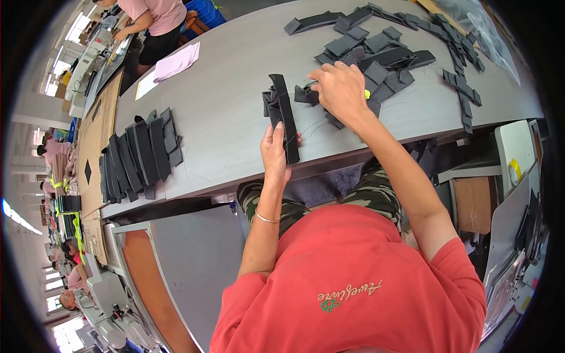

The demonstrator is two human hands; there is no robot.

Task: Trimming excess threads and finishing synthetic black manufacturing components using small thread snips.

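Observation:
My left hand [274, 150] grips a long black fabric strip [285, 112] with folded dark pieces against its left side, held upright over the table's near edge. My right hand [342, 91] is over the near left side of a loose pile of dark grey and black fabric pieces [385, 76]. Its fingers are bent and pinched together beside a small folded dark piece [305, 95]; what lies between the fingertips is hidden. A bright yellow-green bit [368, 94] shows at the edge of my right palm.
A row of dark strips [141, 154] lies on the grey table [218, 88] at left. Pale pink sheets [178, 62] rest at the far left edge. More pieces [462, 94] and clear plastic film [479, 35] are at right. A co-worker [154, 20] stands beyond the table.

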